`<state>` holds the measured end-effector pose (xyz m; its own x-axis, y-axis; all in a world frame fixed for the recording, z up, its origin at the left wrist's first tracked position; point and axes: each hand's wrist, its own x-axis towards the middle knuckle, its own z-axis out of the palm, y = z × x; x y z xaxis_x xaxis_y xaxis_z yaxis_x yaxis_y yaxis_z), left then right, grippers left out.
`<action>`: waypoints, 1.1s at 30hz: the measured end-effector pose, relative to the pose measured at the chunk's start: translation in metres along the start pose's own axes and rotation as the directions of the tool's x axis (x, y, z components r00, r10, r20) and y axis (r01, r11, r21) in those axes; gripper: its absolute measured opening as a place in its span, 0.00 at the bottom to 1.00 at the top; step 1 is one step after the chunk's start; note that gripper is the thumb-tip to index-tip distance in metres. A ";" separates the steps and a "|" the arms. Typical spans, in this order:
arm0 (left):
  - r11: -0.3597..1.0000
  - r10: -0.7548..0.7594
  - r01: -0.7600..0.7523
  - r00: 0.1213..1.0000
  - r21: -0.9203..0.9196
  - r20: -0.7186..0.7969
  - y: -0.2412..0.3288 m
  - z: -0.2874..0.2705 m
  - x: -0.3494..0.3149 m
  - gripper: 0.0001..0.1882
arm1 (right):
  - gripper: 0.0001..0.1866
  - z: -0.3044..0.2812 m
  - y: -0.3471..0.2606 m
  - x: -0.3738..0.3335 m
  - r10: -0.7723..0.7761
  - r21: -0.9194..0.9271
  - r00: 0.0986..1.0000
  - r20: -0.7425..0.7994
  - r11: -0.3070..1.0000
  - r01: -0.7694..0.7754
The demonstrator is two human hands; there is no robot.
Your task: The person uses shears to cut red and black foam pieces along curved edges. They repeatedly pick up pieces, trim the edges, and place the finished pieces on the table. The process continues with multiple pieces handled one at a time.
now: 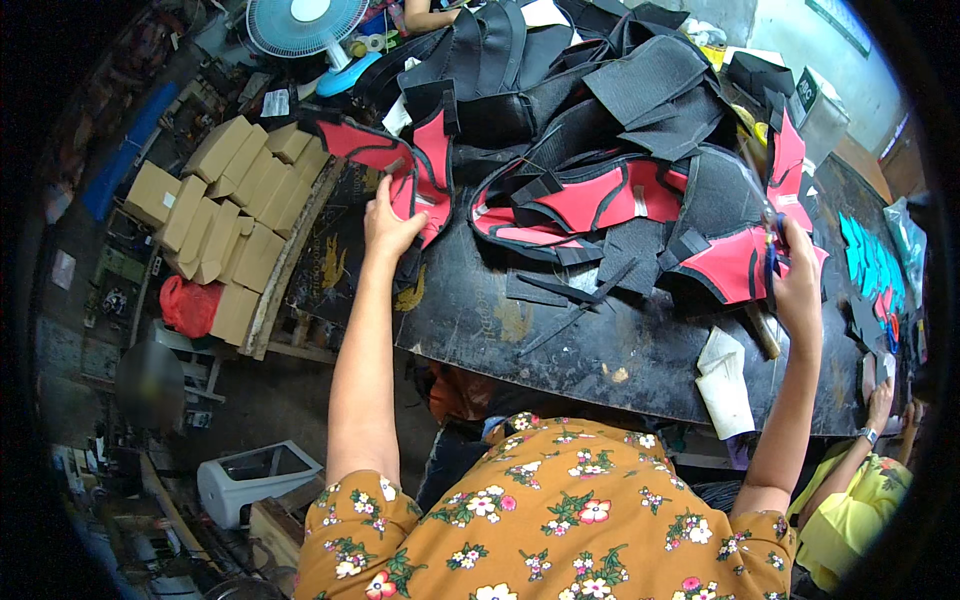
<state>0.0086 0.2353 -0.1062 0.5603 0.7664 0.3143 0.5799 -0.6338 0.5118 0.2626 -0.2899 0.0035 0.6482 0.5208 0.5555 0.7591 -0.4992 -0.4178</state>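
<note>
My left hand [392, 222] is closed on a red and black padded piece [434, 165] at the left of the dark table, thumb on top of it. At the right, my right hand [797, 275] grips a pair of scissors [770, 245] with dark blue handles, the blades pointing away from me. Beneath and beside the scissors lies another red and black padded piece [722, 266]. Between my hands rest more such pieces [625, 190], with black trimmed strips [590, 292] in front of them. Whether the scissor blades are apart is hard to see.
A heap of black padded sheets [650, 85] covers the far side of the table [480, 345]. Brown cartons [225, 200] stand at the left, near a fan [308, 18]. A white cloth [722, 375] hangs over the front edge. Another person's hand [880, 405] is at the right.
</note>
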 end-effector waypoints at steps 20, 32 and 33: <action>0.988 0.136 -0.134 0.991 0.077 -0.015 -0.002 0.002 -0.010 0.45 | 0.17 0.017 0.021 0.023 0.003 -0.156 0.916 0.401 0.986 0.065; 0.988 -0.061 0.080 0.988 0.130 -0.143 -0.034 -0.034 -0.003 0.51 | 0.13 -0.010 -0.060 0.050 0.006 0.616 0.988 0.156 0.781 -0.102; 0.991 -0.052 0.076 0.977 0.111 -0.208 -0.018 -0.037 -0.013 0.52 | 0.15 -0.006 -0.068 0.049 -0.048 0.644 0.990 0.135 0.763 -0.051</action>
<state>-0.0310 0.2406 -0.0905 0.3944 0.8032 0.4465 0.6829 -0.5812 0.4425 0.2427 -0.2343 0.0632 0.6131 0.6330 0.4726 0.5848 0.0385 -0.8103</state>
